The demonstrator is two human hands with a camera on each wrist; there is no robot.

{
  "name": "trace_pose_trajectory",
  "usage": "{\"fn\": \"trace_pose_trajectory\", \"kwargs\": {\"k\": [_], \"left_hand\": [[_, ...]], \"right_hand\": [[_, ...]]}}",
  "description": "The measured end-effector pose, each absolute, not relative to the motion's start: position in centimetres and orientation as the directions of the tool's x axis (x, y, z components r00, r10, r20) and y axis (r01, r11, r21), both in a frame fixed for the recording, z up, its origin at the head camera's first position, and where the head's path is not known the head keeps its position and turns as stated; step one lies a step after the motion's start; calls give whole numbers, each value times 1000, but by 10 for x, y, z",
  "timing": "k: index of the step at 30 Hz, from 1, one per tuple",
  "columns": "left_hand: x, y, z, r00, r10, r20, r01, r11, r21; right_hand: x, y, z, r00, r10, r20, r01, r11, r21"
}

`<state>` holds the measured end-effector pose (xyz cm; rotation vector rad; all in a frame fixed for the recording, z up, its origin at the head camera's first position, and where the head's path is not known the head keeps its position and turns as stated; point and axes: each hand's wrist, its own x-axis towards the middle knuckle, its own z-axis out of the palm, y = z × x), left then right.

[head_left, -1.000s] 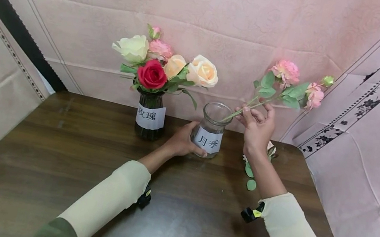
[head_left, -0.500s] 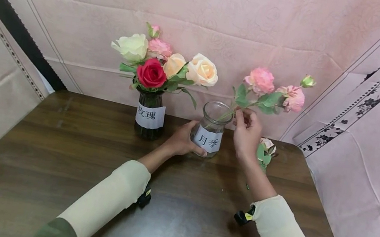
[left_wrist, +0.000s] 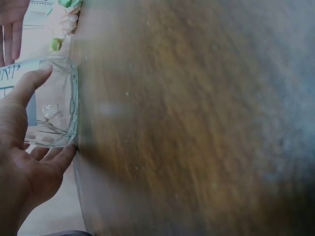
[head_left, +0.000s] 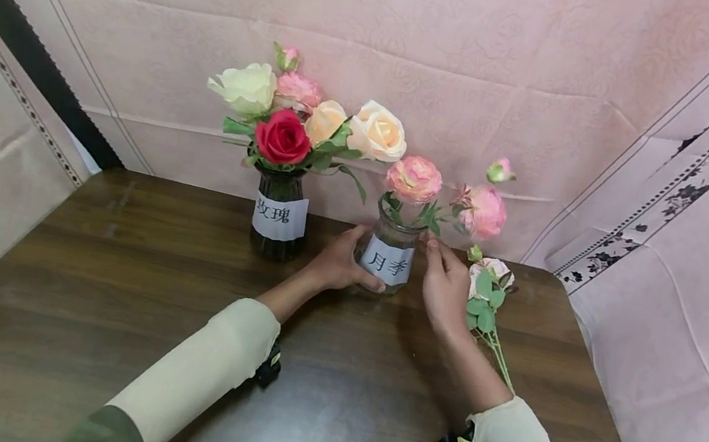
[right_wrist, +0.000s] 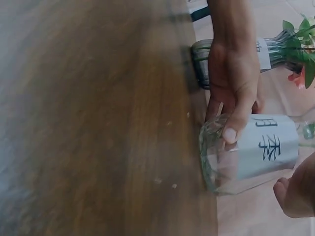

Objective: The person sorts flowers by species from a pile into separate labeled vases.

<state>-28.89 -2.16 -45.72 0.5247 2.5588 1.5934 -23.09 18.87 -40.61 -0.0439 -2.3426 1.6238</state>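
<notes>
My left hand (head_left: pixel 341 259) grips the lower part of a clear glass vase (head_left: pixel 398 285), thumb across the front and fingers behind, as the left wrist view also shows. The vase stands upright on the table and wears a white paper label (head_left: pixel 388 259) with Chinese characters. Out of its mouth rises a stem of pink flowers (head_left: pixel 414 179), with one bloom over the rim and another bloom and a bud leaning right. In the left wrist view cut stem ends show inside near the base. My right hand (head_left: pixel 446 283) is at the right side of the vase's neck, its fingers fairly straight.
A dark ribbed vase (head_left: pixel 275 245), also labelled, stands to the left with red, cream, peach and pink flowers (head_left: pixel 284 137). Right of my right hand lies a pale pink flower stem (head_left: pixel 488 294) on the brown wooden table (head_left: pixel 321 419). Pink patterned cloth (head_left: pixel 390 8) hangs behind.
The pink flowers have moved left and down into the glass vase, and my right hand has come down with them to the vase's neck. My left hand has stayed on the vase.
</notes>
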Motion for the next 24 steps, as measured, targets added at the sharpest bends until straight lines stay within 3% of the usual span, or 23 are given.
{"fn": "trace_pose_trajectory", "kwargs": {"k": [24], "left_hand": [[-282,-21,-451,-943,324,73,215,428,878]], "right_hand": [[-212,278,-391,-979,159,123,-88,211,-974]]}}
